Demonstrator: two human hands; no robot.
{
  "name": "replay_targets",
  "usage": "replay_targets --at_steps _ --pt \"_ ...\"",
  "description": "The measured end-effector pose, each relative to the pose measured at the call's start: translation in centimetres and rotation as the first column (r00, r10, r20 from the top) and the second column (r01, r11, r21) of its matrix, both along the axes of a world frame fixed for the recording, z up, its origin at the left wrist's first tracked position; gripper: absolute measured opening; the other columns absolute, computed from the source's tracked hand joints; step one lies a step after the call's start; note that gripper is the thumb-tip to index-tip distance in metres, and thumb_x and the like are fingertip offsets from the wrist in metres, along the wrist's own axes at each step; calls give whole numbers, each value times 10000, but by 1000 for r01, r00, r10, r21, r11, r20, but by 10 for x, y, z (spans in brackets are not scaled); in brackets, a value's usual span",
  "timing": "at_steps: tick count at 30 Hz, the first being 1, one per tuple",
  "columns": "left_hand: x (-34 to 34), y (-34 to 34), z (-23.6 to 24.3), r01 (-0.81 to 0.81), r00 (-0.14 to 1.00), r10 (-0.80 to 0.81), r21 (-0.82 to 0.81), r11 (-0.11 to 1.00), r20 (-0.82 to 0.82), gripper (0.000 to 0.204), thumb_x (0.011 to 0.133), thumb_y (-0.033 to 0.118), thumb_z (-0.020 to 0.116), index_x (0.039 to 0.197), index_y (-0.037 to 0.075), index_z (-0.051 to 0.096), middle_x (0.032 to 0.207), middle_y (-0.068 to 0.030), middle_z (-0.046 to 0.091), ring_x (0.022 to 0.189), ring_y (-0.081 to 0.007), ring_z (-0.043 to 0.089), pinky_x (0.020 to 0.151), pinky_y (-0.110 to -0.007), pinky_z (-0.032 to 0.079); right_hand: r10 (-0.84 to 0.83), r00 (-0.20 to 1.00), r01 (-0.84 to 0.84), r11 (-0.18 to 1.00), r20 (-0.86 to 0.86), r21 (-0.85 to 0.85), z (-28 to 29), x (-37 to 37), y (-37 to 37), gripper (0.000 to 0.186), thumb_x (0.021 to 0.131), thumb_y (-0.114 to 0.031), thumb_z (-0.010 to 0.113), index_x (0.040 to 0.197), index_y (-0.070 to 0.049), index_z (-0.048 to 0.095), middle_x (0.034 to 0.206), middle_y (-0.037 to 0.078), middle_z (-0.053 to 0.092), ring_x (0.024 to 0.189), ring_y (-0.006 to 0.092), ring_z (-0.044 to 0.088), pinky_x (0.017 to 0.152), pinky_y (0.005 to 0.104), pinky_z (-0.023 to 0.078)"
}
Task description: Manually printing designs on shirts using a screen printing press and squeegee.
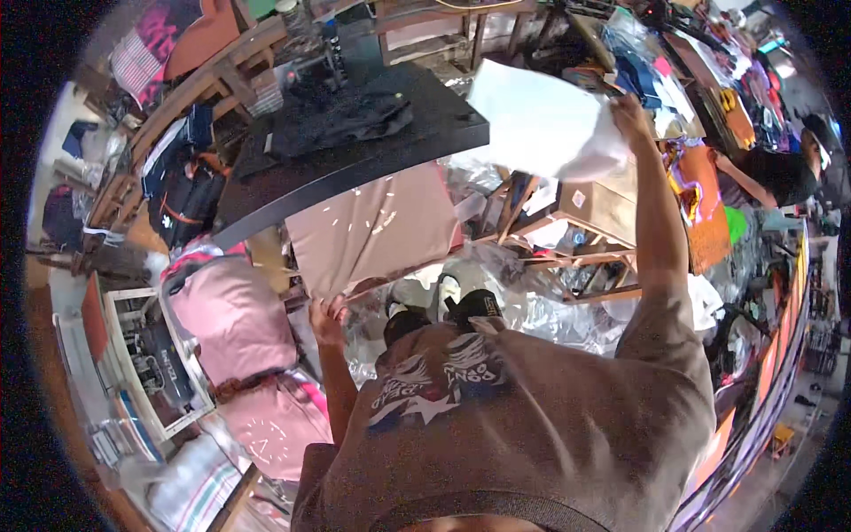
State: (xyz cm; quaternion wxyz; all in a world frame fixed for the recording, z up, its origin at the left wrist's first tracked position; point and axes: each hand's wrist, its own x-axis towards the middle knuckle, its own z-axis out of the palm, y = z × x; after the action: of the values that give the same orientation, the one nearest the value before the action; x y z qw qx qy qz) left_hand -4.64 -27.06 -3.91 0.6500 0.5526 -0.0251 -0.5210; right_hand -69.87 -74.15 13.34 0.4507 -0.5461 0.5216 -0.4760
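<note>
My right hand (628,120), arm stretched out, is closed on the edge of a large white sheet (541,115). It spreads out left of the hand to the end of a black table (461,120); I cannot tell whether it is paper or thin cloth. My left hand (328,321) is low on the left with its fingers loosely apart, nothing visible in them. It is close to the lower corner of a brown cloth (381,222) with pale marks, which hangs in front of the table. Black cloth (355,120) lies crumpled on the tabletop.
Stuffed pink bundles (235,319) are on my left, beside a white-framed machine (160,355). Right of the table are a cardboard box (598,208), wooden frames (585,266) and clear plastic. At far right another person (771,173) reaches toward orange cloth (705,208).
</note>
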Motion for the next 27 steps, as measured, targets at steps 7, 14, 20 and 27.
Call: replay_targets --at_steps 7,14,20,27 --pt "10 -10 3 -156 987 161 158 975 -22 620 895 401 564 1436 191 345 1264 -56 456 1203 -271 426 1014 -428 370 -175 943 173 984 -282 -34 -31 -100 78 231 886 -254 600 914 -34 665 653 -42 524 582 65 471 517 257 372" --pt "46 50 -30 330 658 -317 117 937 683 612 850 217 646 1404 108 410 1331 -83 437 1107 -258 523 908 -400 480 -624 640 327 749 -448 -576 31 -26 114 328 949 -302 549 895 15 612 788 76 664 717 163 623 650 344 475" --pt "23 43 -11 139 773 -140 49 989 618 611 796 70 631 1373 48 432 1353 -89 443 1073 -219 549 875 -368 518 394 906 -386 919 -155 75 65 220 279 313 971 -229 508 1170 10 547 928 88 623 868 176 608 755 295 498" --pt "20 37 0 159 732 -157 59 986 663 472 833 184 647 1269 57 521 1240 -60 493 1029 -197 544 793 -385 537 272 756 -279 957 -595 83 -99 304 270 447 811 -407 676 938 22 677 781 223 668 735 338 679 660 408 530"
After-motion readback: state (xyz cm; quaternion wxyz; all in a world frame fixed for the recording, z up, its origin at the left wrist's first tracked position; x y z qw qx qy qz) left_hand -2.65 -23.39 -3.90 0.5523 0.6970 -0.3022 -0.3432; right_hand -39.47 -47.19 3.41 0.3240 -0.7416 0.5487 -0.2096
